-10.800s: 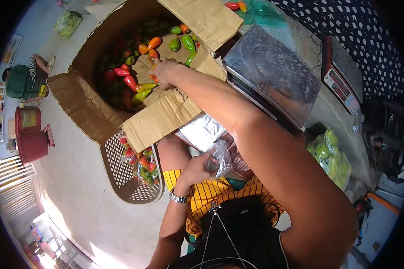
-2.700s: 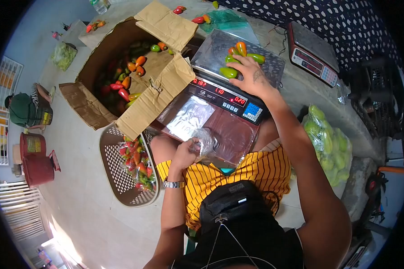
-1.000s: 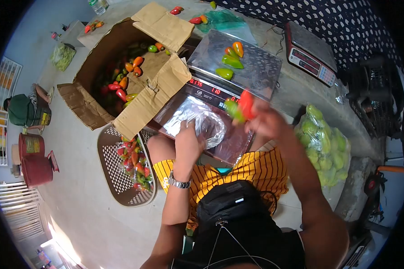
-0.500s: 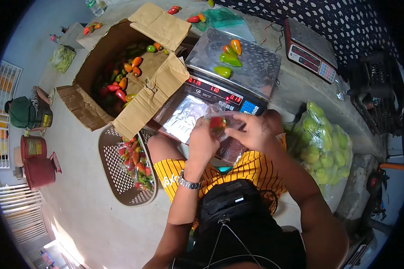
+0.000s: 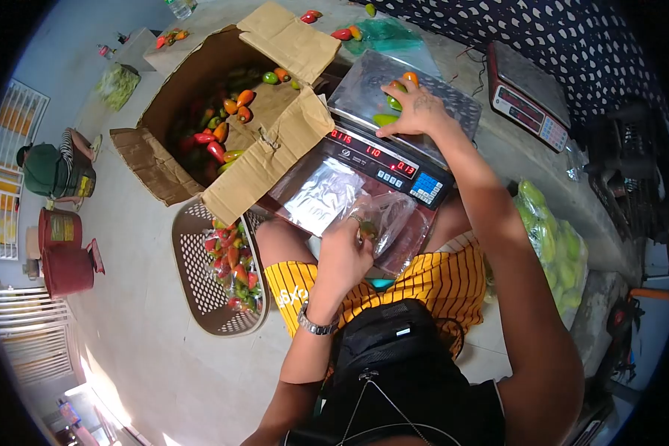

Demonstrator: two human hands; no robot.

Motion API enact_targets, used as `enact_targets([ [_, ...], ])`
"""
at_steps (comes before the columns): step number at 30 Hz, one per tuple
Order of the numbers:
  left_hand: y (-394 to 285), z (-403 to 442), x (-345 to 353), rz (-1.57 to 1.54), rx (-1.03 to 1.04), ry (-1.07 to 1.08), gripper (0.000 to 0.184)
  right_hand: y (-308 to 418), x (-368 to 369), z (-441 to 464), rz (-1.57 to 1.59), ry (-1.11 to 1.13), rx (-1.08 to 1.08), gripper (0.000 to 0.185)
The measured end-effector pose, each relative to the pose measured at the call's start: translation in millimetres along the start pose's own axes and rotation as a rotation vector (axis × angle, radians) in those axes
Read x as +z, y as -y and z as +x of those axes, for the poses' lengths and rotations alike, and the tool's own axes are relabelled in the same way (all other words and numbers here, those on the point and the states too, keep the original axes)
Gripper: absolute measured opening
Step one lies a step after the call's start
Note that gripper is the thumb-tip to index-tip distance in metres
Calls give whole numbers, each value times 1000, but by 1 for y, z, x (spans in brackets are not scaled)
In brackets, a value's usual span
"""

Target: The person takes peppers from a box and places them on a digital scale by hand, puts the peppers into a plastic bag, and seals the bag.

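Observation:
My left hand (image 5: pixel 347 249) holds a clear plastic bag (image 5: pixel 394 215) above my lap, with peppers showing dimly through it. Over the metal plate of a scale (image 5: pixel 360 89), my right hand (image 5: pixel 422 111) is spread with its fingertips at green peppers (image 5: pixel 386 119); an orange pepper (image 5: pixel 410 77) lies just beyond them. The scale's display (image 5: pixel 374 152) is lit red. Below it lies a stack of clear plastic bags (image 5: pixel 323 195). An open cardboard box (image 5: pixel 238 178) to the left contains red, orange and green peppers (image 5: pixel 215 151).
A perforated basket (image 5: pixel 197 271) with bagged peppers (image 5: pixel 234 260) stands left of my leg. Another scale (image 5: pixel 528 111) is at upper right, and a large bag of green vegetables (image 5: pixel 554 245) sits below it. A person (image 5: pixel 48 171) is at far left beside red tubs (image 5: pixel 63 253).
My right hand has left the plastic bag and moved up to the peppers on the scale. Red and green peppers went from that hand into the bag, which my left hand still holds.

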State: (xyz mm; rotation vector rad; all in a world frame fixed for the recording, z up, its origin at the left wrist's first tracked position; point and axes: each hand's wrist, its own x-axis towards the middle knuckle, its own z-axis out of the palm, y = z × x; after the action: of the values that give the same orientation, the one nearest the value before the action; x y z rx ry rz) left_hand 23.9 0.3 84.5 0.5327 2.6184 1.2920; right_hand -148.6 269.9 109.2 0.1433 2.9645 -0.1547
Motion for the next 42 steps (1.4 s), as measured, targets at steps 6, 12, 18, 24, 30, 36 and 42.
enact_targets([
  [6,4,-2,3,-59,-39,25,64,-8,19,10,58,-83,-45,80],
  [12,11,-5,6,-133,-136,78,61,-12,35,11,87,-180,-65,72],
  [18,13,-8,14,-123,-129,85,63,-7,30,-3,182,-158,-42,68],
  [24,5,2,14,-16,-115,40,66,2,53,-56,475,-399,-41,61],
  [30,7,16,28,23,-119,91,68,3,32,-186,1795,733,14,48],
  [36,-3,18,26,100,50,199,69,7,64,-185,2126,930,157,39],
  [42,-6,16,17,34,74,58,84,44,81,-168,2333,519,313,24],
])
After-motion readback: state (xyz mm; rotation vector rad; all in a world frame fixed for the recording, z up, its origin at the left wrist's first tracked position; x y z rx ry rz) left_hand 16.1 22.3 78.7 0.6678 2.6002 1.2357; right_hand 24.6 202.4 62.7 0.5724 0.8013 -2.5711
